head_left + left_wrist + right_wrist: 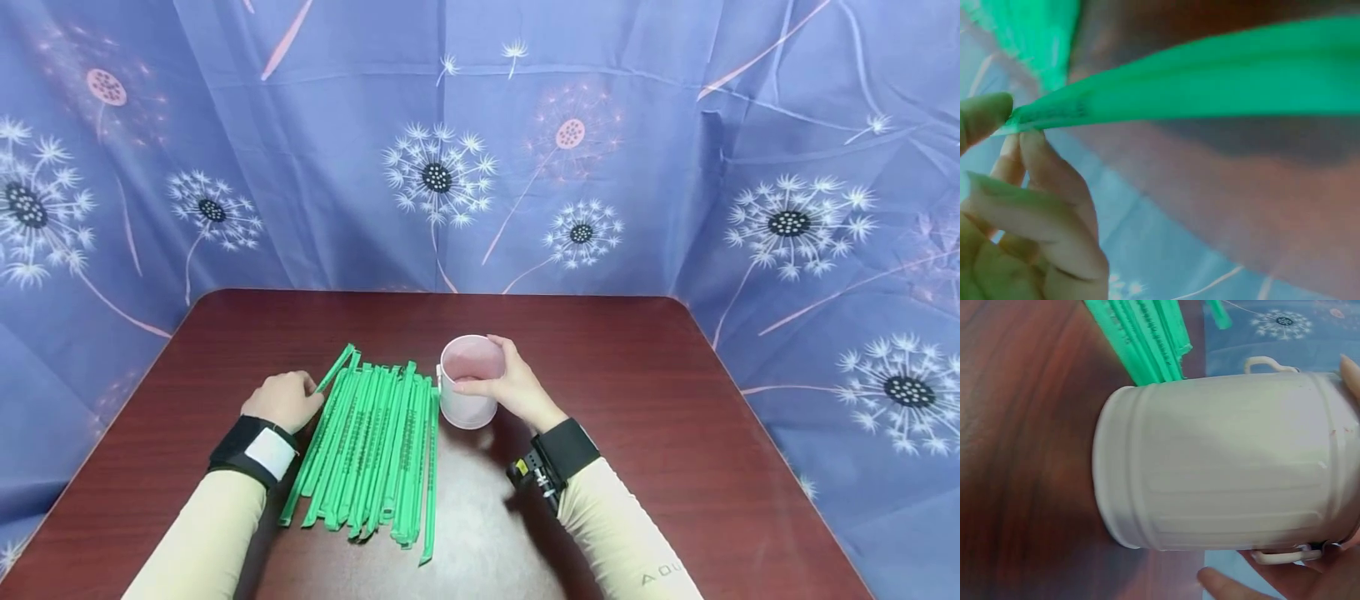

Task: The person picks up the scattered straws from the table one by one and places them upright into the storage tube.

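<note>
Numerous long, thin green wrapped straws (367, 450) with dark printing lie side by side in a pile on the table. At the pile's left edge my left hand (281, 403) pinches one wrapped straw (1210, 81) near its end, between thumb and fingertips. A small pale pink-white ribbed bin (467, 413) stands upright right of the pile, its round mouth facing up. My right hand (519, 388) grips the bin's rim from the right, the thumb over the near side. The right wrist view shows a small looped handle (1270, 364) on each side of the bin.
The dark red-brown wooden table (637, 375) has rounded far corners. Blue cloth (337, 167) printed with dandelions hangs behind it and along both sides. The bin's base is close to the right end of the straw pile.
</note>
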### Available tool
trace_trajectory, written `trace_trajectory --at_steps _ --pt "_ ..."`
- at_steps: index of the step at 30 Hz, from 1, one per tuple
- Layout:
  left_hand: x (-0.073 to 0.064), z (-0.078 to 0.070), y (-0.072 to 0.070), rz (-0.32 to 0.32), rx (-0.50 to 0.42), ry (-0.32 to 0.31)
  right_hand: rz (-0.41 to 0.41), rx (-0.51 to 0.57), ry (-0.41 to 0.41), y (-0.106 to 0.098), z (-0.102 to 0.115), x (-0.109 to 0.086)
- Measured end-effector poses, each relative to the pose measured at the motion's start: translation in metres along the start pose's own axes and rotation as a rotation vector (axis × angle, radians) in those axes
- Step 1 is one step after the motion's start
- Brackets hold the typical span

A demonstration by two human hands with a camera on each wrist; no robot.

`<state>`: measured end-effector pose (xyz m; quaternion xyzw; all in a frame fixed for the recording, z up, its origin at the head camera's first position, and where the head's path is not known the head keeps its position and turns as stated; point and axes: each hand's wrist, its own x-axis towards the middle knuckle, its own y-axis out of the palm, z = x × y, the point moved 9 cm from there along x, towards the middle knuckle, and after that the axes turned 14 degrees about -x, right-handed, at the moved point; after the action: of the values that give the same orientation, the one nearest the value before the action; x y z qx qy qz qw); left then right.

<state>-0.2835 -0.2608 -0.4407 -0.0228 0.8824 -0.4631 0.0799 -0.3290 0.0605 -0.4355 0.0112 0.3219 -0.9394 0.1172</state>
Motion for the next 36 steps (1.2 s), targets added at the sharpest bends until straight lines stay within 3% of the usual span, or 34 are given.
trace_trajectory --at_steps 3,8,12,17,22,26,31,36 --pt "-0.004 -0.026 -0.015 -0.068 -0.042 0.052 0.016 0.017 0.030 0.000 -0.001 -0.001" --pt "-0.015 -0.085 -0.038 -0.175 -0.155 0.203 0.051 0.055 0.058 0.002 -0.003 0.000" --pt "-0.021 -0.124 -0.047 -0.259 -0.257 0.300 0.077 0.093 0.068 0.003 -0.004 0.000" --pt "-0.027 -0.159 -0.051 -0.343 -0.395 0.399 0.096 0.139 0.081 0.004 -0.003 0.000" --pt "-0.035 -0.180 -0.058 -0.450 -0.525 0.497 0.117 0.161 0.088 0.008 0.000 0.000" --pt "-0.040 -0.188 -0.062 -0.524 -0.614 0.529 0.131 0.162 0.091 0.009 0.002 0.000" --pt "-0.041 -0.195 -0.062 -0.557 -0.655 0.551 0.142 0.153 0.083 0.010 0.006 0.000" --pt "-0.039 -0.198 -0.056 -0.546 -0.635 0.563 0.135 0.138 0.082 0.009 0.005 0.001"
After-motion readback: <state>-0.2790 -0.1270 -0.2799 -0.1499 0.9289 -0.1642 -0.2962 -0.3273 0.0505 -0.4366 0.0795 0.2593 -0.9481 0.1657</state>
